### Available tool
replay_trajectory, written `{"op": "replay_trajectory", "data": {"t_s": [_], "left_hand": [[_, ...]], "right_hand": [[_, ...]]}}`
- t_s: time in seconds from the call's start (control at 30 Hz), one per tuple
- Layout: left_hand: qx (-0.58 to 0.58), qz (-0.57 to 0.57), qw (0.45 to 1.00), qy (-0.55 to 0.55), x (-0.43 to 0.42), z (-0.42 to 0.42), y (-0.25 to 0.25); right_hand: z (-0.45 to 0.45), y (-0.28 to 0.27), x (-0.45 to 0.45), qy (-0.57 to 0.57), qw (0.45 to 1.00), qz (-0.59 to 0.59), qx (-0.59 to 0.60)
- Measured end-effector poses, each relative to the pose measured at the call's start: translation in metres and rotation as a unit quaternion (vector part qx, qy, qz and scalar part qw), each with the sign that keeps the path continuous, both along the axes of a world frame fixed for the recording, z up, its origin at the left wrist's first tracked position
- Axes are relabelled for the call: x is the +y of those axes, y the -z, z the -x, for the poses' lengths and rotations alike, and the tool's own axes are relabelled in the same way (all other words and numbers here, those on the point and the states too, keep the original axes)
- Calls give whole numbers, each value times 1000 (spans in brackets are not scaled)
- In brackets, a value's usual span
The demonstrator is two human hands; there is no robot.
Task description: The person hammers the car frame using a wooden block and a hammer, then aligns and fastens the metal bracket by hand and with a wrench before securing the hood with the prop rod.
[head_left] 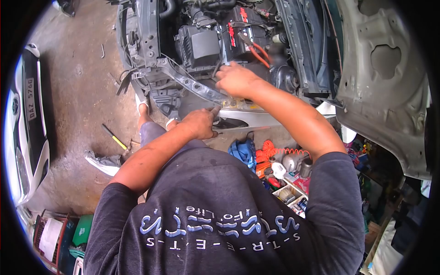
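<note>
My left hand (201,123) is low at the car's front corner, fingers apart, index finger stretched against the end of the light metal fender edge (245,111). Above and to the right, my right hand (238,80) reaches over the engine bay with its fingers curled. A thin dark piece (217,68) shows beside those fingertips; whether they grip it is hidden. A perforated grey metal bar (195,85) runs between the two hands. Pliers with orange handles (260,54) lie on the black car battery (247,34), beyond my right hand.
The black air filter box (201,47) sits left of the battery. The raised hood (385,87) stands at right. Below the fender are a coiled orange hose (270,151) and a blue bag (243,151). A yellow-handled hammer (117,139) lies on the floor; a white car (27,123) stands left.
</note>
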State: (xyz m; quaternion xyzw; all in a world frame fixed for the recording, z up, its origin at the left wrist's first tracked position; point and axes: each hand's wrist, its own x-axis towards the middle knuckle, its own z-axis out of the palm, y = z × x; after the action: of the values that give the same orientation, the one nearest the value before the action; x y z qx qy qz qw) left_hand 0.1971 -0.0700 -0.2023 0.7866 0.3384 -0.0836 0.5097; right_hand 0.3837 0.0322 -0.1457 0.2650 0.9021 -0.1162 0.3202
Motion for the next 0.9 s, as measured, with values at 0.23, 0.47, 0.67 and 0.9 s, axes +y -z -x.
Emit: {"op": "replay_trajectory", "data": {"t_s": [0.23,0.47,0.67,0.9], "left_hand": [[-6,3,1000,-2,-1,2,-1],[-7,6,1000,9,2,3,0],[-14,-6,1000,5,-2,2,8],[-11,4,1000,-2,1,4,-4]], "right_hand": [[-128,5,-64,343,924,158,-59],[-122,-26,-50,358,926,113,-33],[-64,-21,-4,206,977,11,-48],[-30,-7,15,59,996,5,-69]]}}
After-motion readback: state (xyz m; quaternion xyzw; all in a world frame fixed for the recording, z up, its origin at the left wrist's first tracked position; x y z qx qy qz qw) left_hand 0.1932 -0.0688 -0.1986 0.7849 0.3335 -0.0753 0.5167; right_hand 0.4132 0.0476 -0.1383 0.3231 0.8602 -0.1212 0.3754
